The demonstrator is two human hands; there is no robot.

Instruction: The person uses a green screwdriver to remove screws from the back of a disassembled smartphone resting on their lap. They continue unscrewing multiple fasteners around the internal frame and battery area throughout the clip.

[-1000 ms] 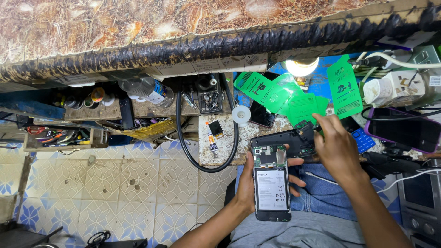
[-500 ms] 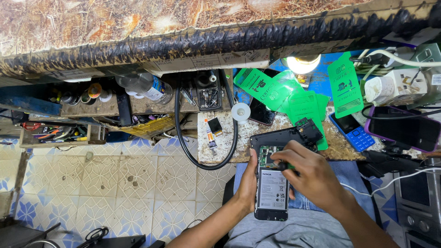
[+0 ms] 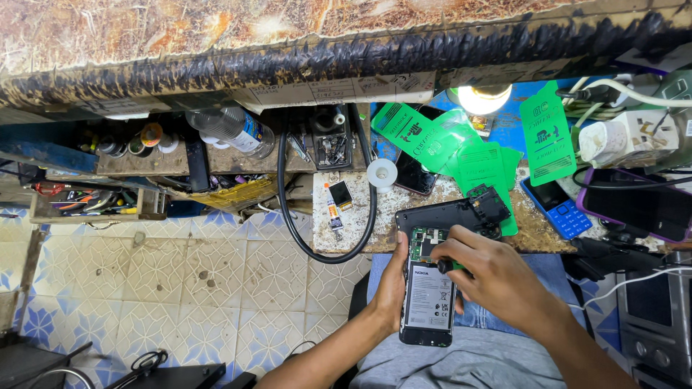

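My left hand (image 3: 393, 282) grips the left edge of an opened smartphone (image 3: 428, 297), back cover off, white battery and green circuit board showing. It is held over my lap just below the bench edge. My right hand (image 3: 497, 277) rests over the phone's upper right, fingers closed on a small black tool (image 3: 445, 266) whose tip sits near the circuit board. The phone's black back cover (image 3: 447, 215) lies on the bench just above the phone.
Several green film sheets (image 3: 476, 155), a blue keypad phone (image 3: 561, 207), a lit bulb (image 3: 481, 97), a tape roll (image 3: 382, 174), a glue tube (image 3: 333, 215) and a black cable loop (image 3: 326, 252) crowd the bench. A plastic bottle (image 3: 232, 127) and tool tray (image 3: 90, 202) sit left. Tiled floor lies below.
My right hand came down from the green sheets at the back of the bench onto the upper part of the phone. The left hand kept the phone in place.
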